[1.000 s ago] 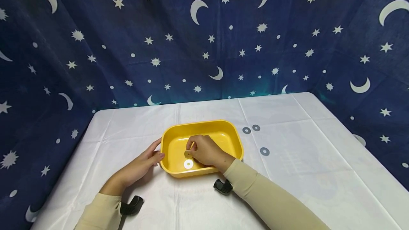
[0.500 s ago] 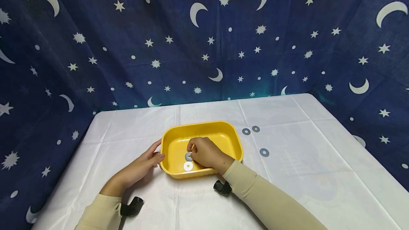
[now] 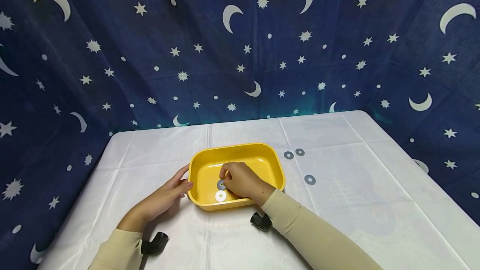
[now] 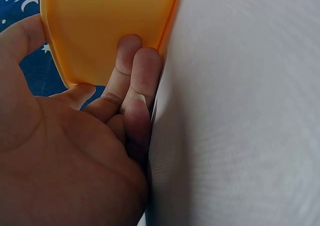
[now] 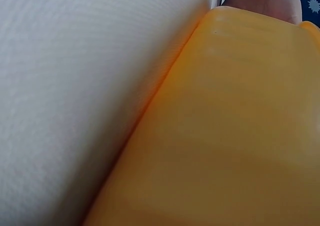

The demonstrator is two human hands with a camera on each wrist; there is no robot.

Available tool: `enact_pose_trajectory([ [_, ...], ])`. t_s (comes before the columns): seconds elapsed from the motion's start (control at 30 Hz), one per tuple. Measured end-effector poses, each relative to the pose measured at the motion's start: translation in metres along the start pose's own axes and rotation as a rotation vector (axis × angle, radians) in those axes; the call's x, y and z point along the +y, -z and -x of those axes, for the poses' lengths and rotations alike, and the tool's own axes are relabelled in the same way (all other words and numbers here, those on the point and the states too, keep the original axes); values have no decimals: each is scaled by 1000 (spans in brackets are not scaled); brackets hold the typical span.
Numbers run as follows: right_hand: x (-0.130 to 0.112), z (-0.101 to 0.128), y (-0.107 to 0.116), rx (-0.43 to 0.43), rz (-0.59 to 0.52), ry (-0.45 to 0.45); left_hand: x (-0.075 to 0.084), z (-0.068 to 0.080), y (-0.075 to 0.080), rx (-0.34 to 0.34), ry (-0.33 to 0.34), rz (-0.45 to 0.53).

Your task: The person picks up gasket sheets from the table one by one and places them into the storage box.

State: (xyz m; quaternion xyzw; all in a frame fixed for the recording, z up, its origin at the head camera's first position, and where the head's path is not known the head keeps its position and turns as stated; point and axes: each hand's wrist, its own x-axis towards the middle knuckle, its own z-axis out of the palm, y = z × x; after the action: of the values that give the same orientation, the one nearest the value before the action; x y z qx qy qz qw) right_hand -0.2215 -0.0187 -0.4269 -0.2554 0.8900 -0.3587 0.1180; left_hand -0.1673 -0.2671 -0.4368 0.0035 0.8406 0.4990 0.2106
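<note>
Inside the yellow tray, a smooth plastic tub with rounded corners near the middle of the tabletop, lie two flat metal washers. The grey washer sits at the fingertips of the right hand, whose fingers are curled over it; whether this grip actually pinches it cannot be told. A paler washer lies just beside it, nearer the tray's front wall. The left hand rests on the tabletop with straight fingers touching the tray's outer left wall. Three more washers lie on the white creased cloth to the right. Behind hangs a dark blue curtain printed with stars and moons. No writing shows.
</note>
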Motion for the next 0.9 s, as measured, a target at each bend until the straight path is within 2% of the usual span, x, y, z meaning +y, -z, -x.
enact_pose_trajectory([
  [0.37,0,0,0,-1,-20,1,-1,0,0,0,-6,4],
  [0.5,-2,1,2,30,-21,15,-1,0,0,1,-9,9],
  [0.63,-5,2,4,124,-17,45,0,0,0,4,-4,12],
  [0.77,-9,4,6,281,-1,79,-1,1,-1,1,-7,10],
  [0.9,-14,11,13,388,-61,122,-1,0,0,-3,-23,11],
])
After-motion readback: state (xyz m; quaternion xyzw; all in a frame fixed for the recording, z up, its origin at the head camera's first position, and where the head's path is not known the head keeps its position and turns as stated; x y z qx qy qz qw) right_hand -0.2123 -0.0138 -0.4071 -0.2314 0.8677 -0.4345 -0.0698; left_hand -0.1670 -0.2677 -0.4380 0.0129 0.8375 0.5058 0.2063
